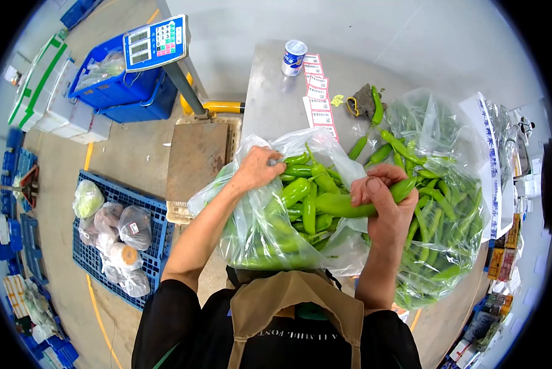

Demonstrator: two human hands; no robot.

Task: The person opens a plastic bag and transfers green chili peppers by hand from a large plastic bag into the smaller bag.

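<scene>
A clear plastic bag (270, 230) full of green peppers (295, 192) lies open in front of me at the table's near edge. My left hand (260, 167) is closed on the bag's rim at its upper left. In my right hand (386, 195) are large green peppers (340, 205), held over the right side of this bag. To the right, a second, bigger clear bag (442, 246) holds many thinner green peppers, some spilling toward its opening. Loose green peppers (377, 106) lie on the metal table (270, 101) beyond the bags, one beside a dark glove (363, 103).
A strip of printed labels (318, 92) and a blue-white can (294, 58) stand at the table's back. On the left are a scale with its display (156, 43), blue crates (119, 80), and a blue pallet (125, 240) with bagged produce on the floor.
</scene>
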